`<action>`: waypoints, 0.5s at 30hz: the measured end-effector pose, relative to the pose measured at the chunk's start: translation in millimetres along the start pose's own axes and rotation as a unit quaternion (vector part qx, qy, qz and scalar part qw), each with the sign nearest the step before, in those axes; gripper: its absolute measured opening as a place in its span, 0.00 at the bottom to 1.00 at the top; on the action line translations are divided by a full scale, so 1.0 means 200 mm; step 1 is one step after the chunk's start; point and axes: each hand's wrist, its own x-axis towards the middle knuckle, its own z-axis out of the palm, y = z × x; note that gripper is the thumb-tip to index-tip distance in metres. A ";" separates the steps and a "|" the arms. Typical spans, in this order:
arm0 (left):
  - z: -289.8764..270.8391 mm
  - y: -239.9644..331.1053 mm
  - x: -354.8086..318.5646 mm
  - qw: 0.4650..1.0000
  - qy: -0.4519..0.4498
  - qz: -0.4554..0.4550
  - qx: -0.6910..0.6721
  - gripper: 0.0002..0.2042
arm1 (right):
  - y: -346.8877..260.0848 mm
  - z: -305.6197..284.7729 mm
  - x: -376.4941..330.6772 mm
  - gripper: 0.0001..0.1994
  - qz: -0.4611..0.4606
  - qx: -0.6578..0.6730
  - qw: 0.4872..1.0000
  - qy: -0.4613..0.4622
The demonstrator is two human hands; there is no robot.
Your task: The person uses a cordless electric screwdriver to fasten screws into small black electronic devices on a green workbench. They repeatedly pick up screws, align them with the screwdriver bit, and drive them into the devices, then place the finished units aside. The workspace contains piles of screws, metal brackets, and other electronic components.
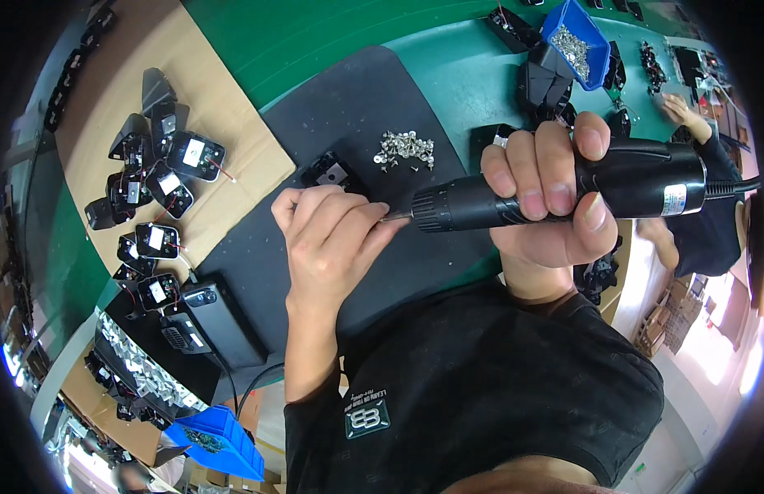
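Note:
My right hand (546,189) is wrapped round a black electric screwdriver (645,177), held level with its bit pointing left. My left hand (328,243) is closed, with thumb and fingertips pinched at the tip of the screwdriver bit (396,216). Whether a screw sits between those fingers is too small to tell. Just beyond the left hand a black housing (332,171) with a metal plate lies on the dark mat (365,90), partly hidden by the fingers. A loose pile of silver screws (405,150) lies on the mat to the right of that housing.
Several black housings with white labels (158,241) cover the cardboard (225,90) at left. A phone (221,317) lies near the mat's left edge. A blue bin of metal parts (575,45) stands far right, beside more black housings (542,78). Another person's hand (682,111) shows at right.

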 end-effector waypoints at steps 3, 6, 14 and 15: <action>-0.04 -0.01 0.01 0.999 -0.008 -0.042 0.016 0.34 | 0.02 0.00 0.00 0.20 -0.012 -0.007 1.000 0.007; -0.06 -0.07 -0.03 0.993 -0.047 -0.093 0.056 0.51 | 0.06 0.02 0.01 0.20 -0.024 -0.011 1.000 0.013; 0.04 -0.11 -0.02 0.990 -0.025 -0.136 0.039 0.42 | 0.19 0.07 0.05 0.19 -0.043 -0.076 0.996 -0.033; 0.03 -0.11 -0.02 0.989 -0.026 -0.137 0.037 0.42 | 0.20 0.06 0.06 0.19 -0.045 -0.084 0.994 -0.048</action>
